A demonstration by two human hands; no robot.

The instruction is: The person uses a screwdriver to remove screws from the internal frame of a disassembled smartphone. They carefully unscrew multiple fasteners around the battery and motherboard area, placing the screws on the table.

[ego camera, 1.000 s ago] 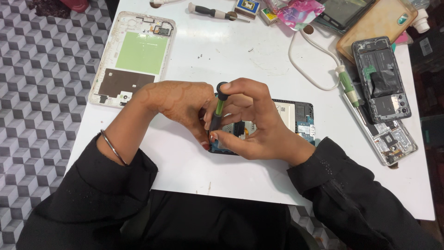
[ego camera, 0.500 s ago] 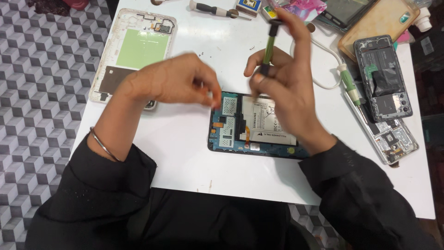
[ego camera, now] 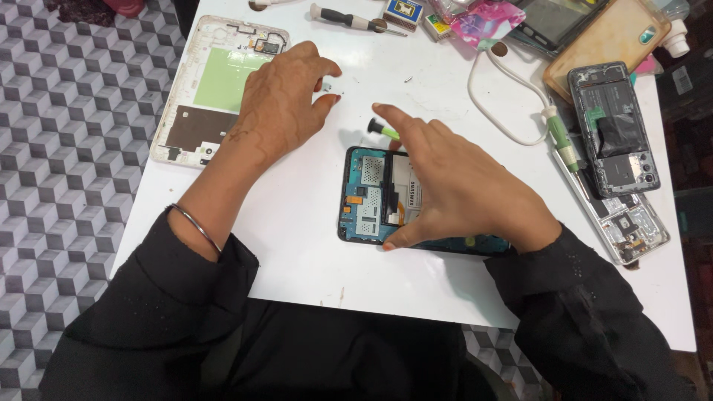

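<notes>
1. Head view: an opened tablet (ego camera: 371, 200) lies flat on the smooth white worktop (ego camera: 297, 252), in front of the person. Its back is off, so the teal circuit board with small metal shields and a pale battery shows inside a thin black frame.
2. The right hand (ego camera: 453, 186) rests over the right part of this tablet. Its fingers (ego camera: 390, 119) are spread and stretched out, and the thumb tip touches the lower edge of the frame. They pinch nothing that I can see.
3. A small screwdriver (ego camera: 382, 129) with a green handle and black cap lies just beside the right forefinger; I cannot tell if they touch.
4. The left hand (ego camera: 286, 96) is above the worktop to the upper left of the tablet. Its thumb and forefinger are close together around a tiny pale piece, too small to name.
5. Under the left hand lies a white back cover (ego camera: 189, 111), rectangular, with a green sheet and a brown patch inside.
6. At the right edge lies a dark opened phone (ego camera: 613, 130), near a curved white cable (ego camera: 490, 104) and a flat tan case (ego camera: 609, 37).
7. Both sleeves are black cloth; a thin metal bangle (ego camera: 194, 226) circles the left wrist.
</notes>
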